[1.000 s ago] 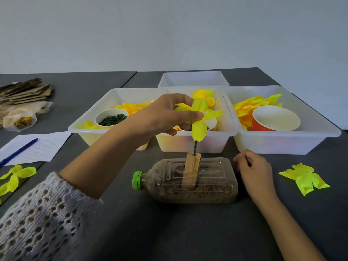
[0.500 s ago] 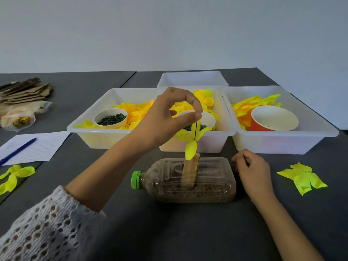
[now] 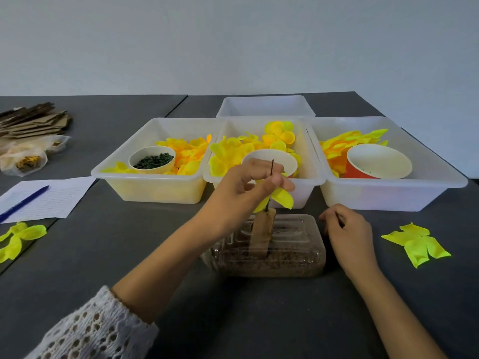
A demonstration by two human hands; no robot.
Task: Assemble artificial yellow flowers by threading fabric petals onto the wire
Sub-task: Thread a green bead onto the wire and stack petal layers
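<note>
Moved since earlier: the left hand (image 3: 248,185) has been lowered along the wire (image 3: 272,167), and the yellow petal piece (image 3: 283,196) has been carried down with it; a second ago the piece was held at the wire's tip, now bare wire is seen standing above the fingers (image 3: 278,181).
Bottle base: the clear bottle (image 3: 272,257), laid on its side below the fingers, appears unmoved; the wooden peg (image 3: 263,234) rises from it and the wire is held upright in the peg.
Right hand: the right hand (image 3: 347,234) is rested on the table beside the bottle's end, loosely curled; whether anything is held in it cannot be told.
Left hand grip: thumb and fingers are closed around the wire, pinched on the petal piece just under the fingertips.
Petal piece: it is threaded on the wire, its lobes hanging below and to the right of the fingers, just above the peg.
Meaning for the task: this layer is judged nearly seated; a further piece from the middle tray (image 3: 305,141) beyond the fingers would probably be wanted next.
</note>
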